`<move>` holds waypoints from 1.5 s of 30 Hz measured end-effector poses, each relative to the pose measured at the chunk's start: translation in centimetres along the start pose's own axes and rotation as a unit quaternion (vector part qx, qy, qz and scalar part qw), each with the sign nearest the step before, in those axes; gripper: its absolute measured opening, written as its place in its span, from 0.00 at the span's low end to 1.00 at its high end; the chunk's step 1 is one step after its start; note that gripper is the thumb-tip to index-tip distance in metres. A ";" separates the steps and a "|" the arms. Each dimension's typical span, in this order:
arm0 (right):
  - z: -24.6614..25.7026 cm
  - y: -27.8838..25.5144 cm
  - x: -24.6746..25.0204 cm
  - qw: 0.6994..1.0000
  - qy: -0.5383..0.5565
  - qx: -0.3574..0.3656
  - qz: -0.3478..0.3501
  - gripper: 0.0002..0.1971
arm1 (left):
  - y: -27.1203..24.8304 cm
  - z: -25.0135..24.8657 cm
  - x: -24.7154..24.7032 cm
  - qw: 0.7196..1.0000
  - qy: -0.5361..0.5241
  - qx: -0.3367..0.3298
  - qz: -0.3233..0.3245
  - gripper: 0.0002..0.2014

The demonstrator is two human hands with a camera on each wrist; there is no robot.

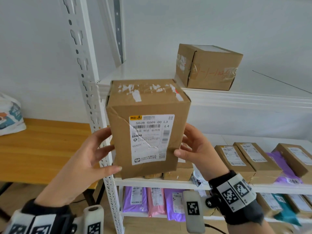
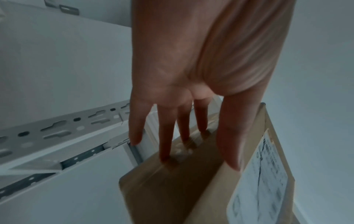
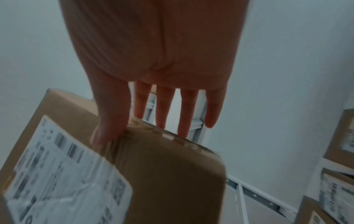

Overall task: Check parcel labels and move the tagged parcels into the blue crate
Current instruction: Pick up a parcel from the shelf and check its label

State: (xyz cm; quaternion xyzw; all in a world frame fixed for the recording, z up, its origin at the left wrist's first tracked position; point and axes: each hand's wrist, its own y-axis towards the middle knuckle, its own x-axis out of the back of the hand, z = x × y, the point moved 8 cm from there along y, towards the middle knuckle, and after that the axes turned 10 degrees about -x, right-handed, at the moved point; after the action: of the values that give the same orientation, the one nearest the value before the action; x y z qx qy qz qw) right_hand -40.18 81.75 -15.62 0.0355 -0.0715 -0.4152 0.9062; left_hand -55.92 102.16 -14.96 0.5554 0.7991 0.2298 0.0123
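Two hands hold one parcel up in front of a white shelving rack [image 1: 94,92], which is the biggest thing in view; its slotted upright stands just behind the left hand. A wooden table [image 1: 42,146] sits to the left of the rack, with a white printed bag [image 1: 10,115] resting at its far end. On the top shelf lies a taped brown box [image 1: 207,68], and the middle shelf carries a row of labelled cartons [image 1: 236,159] and purple mailers [image 1: 285,173], laid flat with their labels facing up, likely so they can be read at a glance. More mailer bags [image 1: 157,201] stand on the shelf below.

The held parcel [image 1: 146,130], a tall brown carton, is raised clear of the shelves and stood upright, with its shipping label [image 1: 150,139] turned toward the head camera, which suits reading it. The left hand [image 1: 81,157] steadies the left side, thumb along the front lower edge and fingers [image 2: 164,144] stretched nearly straight across the side. The right hand [image 1: 197,149] mirrors it, thumb on the front right edge and fingers [image 3: 162,109] long and only lightly bent behind. This looks like the checking step. No blue crate shows in any view, so where the parcel must go cannot be told.
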 end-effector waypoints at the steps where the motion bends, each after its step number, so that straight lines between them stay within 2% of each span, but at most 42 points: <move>1: -0.6 0.0 0.1 1.000 0.012 -0.009 0.004 0.37 | -0.2 0.3 -0.3 1.000 0.003 0.010 0.007 0.43; 4: -2.8 -0.1 0.2 0.998 0.043 -0.038 0.017 0.37 | -0.6 1.6 -0.9 0.999 0.011 0.027 0.021 0.40; 9: -5.9 -0.4 -0.2 0.994 0.025 -0.104 0.022 0.34 | -1.1 4.1 -1.6 0.994 0.032 0.080 0.060 0.37; 11: -7.0 -0.7 -0.5 0.989 -0.022 -0.144 0.026 0.32 | -1.3 4.9 -1.6 0.993 0.024 0.107 0.054 0.34; 13: -7.6 -0.8 -1.0 0.981 -0.078 -0.176 0.026 0.24 | -1.5 5.3 -1.9 0.990 0.036 0.125 0.053 0.35; 16: -7.3 -0.9 -1.8 0.969 -0.134 -0.207 0.019 0.18 | -1.5 5.5 -2.6 0.982 0.094 0.154 0.054 0.24; 18: -6.8 -1.0 -2.2 0.963 -0.161 -0.214 0.017 0.16 | -1.2 5.0 -3.1 0.977 0.136 0.153 0.051 0.21; 19: -6.6 -1.2 -2.3 0.962 -0.160 -0.222 0.017 0.18 | -1.0 4.8 -3.2 0.976 0.145 0.156 0.045 0.21; 22: -6.3 -1.5 -2.3 0.957 -0.138 -0.254 0.013 0.33 | -0.6 4.6 -3.0 0.972 0.147 0.181 0.017 0.14; 24: -6.0 -1.5 -2.1 0.956 -0.132 -0.262 -0.006 0.35 | -0.4 4.8 -2.7 0.969 0.140 0.202 0.005 0.11; 29: -5.2 -1.2 -2.0 0.954 -0.121 -0.271 -0.041 0.28 | -0.1 5.1 -2.8 0.963 0.107 0.245 -0.018 0.15; 34: -5.4 -1.5 -1.8 0.936 -0.161 -0.312 -0.042 0.32 | -0.4 5.9 -3.3 0.952 0.097 0.288 -0.024 0.20; 40: -5.5 -1.4 -1.7 0.934 -0.159 -0.317 -0.043 0.33 | -0.5 6.3 -3.3 0.953 0.076 0.294 -0.027 0.18; 45: -3.7 -1.2 -2.1 0.960 -0.116 -0.254 -0.024 0.20 | -0.9 5.8 -1.9 0.960 0.020 0.277 -0.039 0.12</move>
State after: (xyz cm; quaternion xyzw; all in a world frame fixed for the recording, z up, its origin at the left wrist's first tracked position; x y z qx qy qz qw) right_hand -41.86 82.56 -19.67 -0.2430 -0.0673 -0.4430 0.8603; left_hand -54.39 102.27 -20.89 0.5011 0.8524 0.0098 -0.1490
